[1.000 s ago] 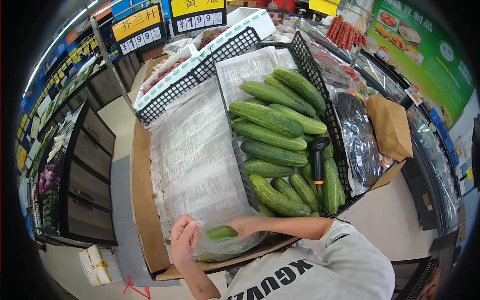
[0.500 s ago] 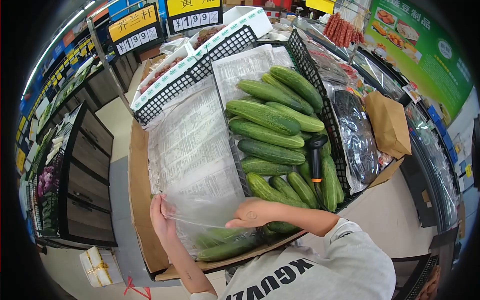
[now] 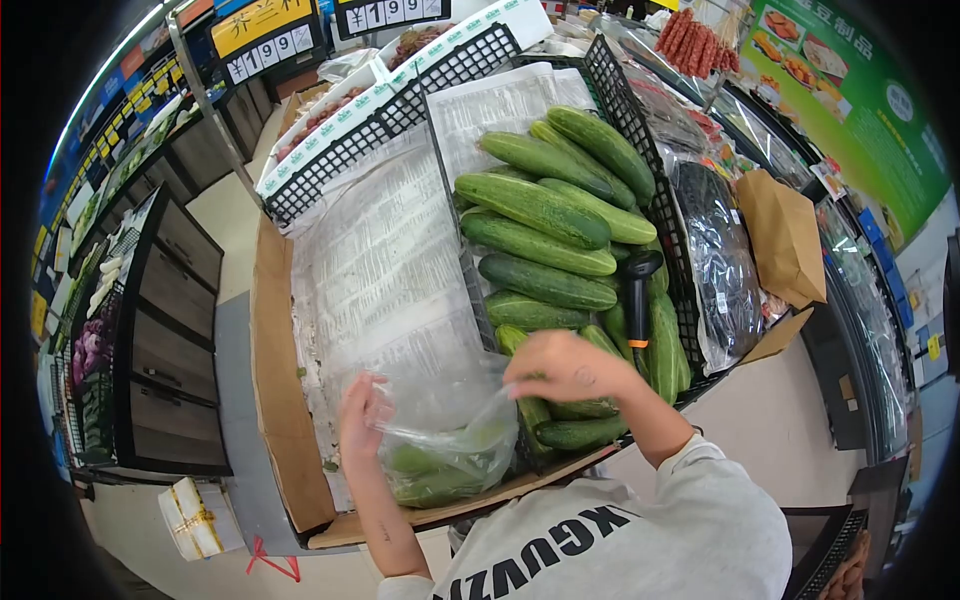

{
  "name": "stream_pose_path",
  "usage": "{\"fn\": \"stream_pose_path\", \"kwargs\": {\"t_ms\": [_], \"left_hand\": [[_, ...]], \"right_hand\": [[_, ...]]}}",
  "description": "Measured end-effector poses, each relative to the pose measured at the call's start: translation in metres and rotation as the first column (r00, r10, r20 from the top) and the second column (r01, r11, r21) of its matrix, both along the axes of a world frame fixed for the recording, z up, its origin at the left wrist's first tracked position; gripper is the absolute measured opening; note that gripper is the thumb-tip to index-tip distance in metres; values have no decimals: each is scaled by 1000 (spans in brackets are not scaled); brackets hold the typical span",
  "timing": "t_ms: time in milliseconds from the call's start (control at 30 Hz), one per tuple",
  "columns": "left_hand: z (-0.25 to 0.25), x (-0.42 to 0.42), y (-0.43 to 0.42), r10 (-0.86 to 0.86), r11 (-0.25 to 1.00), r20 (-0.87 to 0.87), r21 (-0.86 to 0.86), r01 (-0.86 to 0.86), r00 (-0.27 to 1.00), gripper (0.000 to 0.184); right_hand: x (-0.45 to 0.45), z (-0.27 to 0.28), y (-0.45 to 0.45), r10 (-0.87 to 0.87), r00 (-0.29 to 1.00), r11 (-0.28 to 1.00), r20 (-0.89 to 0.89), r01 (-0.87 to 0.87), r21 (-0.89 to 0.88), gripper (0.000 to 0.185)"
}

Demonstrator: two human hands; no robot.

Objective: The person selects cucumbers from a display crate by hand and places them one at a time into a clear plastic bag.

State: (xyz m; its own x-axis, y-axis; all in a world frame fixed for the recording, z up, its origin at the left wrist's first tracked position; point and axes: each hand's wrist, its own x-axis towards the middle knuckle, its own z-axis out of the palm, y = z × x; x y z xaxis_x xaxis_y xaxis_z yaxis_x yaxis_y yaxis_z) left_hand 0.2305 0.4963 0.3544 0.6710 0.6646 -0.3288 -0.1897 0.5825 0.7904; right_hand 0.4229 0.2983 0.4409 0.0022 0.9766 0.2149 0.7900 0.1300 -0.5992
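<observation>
Looks like mid-bagging: left hand (image 3: pixel 364 412) and right hand (image 3: pixel 562 366) pinch opposite sides of the clear bag (image 3: pixel 480 452), cucumbers (image 3: pixel 432 490) inside, near left, so next probably calls for gathering its mouth.

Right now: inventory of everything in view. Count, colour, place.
clear bag: 1, colourless, lower centre
cucumbers: over a dozen, green, centre and bagged
mesh crates: at least 2, black, centre
handheld device: 1, black-orange, on cucumbers
newspaper: several sheets, grey-white, centre left
large price signs: 2, black-framed, top left
sausages: many, red, upper right
poster: 1, green, upper right
paper bag: 1, brown, right
taped box: 1, white, lower left
smaller goods: uncountable, mixed, edges
shirt: 1, grey, bottom
left hand: 1, bare, bag's left edge
right hand: 1, bare, bag's right edge
</observation>
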Motion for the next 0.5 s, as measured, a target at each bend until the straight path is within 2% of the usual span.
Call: {"fn": "stream_pose_path", "kwargs": {"t_ms": [67, 133, 200, 267, 300, 367, 400, 433, 467, 500], "left_hand": [[0, 0, -4, -100, 995, 17, 13, 99, 995, 18], [-2, -3, -5, -127, 992, 18, -1, 127, 992, 18], [-6, -4, -4, -160, 987, 24, -10, 161, 987, 18], [-11, -2, -4, -55, 994, -23, -94, 53, 998, 17], [-11, -2, -4, -60, 994, -23, -93, 58, 998, 17], [-10, -3, -1, -87, 957, 117, -267, 116, 989, 16], [-16, -5, 2, -85, 959, 115, -260, 112, 990, 16], [-23, -5, 5, -110, 932, 228, -315, 180, 967, 16], [-27, -8, 9, -123, 899, 342, -359, 251, 932, 16], [-30, -11, 11, -111, 905, 345, -352, 238, 932, 16]], "right_hand": [[15, 15, -5, -161, 968, 981, -192, 179, 77, 14], [36, 28, -10, -359, 917, 891, -174, 392, 230, 14], [58, 36, -6, -493, 839, 776, -231, 544, 319, 14], [91, 36, 8, -578, 816, 747, 21, 518, 417, 28], [103, 31, 18, -582, 813, 744, 21, 522, 418, 28], [120, 21, 41, -672, 637, 739, 379, 540, 402, 45], [125, 21, 46, -672, 640, 738, 373, 538, 407, 45], [128, 23, 53, -632, 566, 729, 529, 666, 158, 52], [129, 25, 61, -536, 513, 634, 671, 769, -81, 59], [129, 28, 67, -533, 519, 647, 669, 759, -74, 59]]}}
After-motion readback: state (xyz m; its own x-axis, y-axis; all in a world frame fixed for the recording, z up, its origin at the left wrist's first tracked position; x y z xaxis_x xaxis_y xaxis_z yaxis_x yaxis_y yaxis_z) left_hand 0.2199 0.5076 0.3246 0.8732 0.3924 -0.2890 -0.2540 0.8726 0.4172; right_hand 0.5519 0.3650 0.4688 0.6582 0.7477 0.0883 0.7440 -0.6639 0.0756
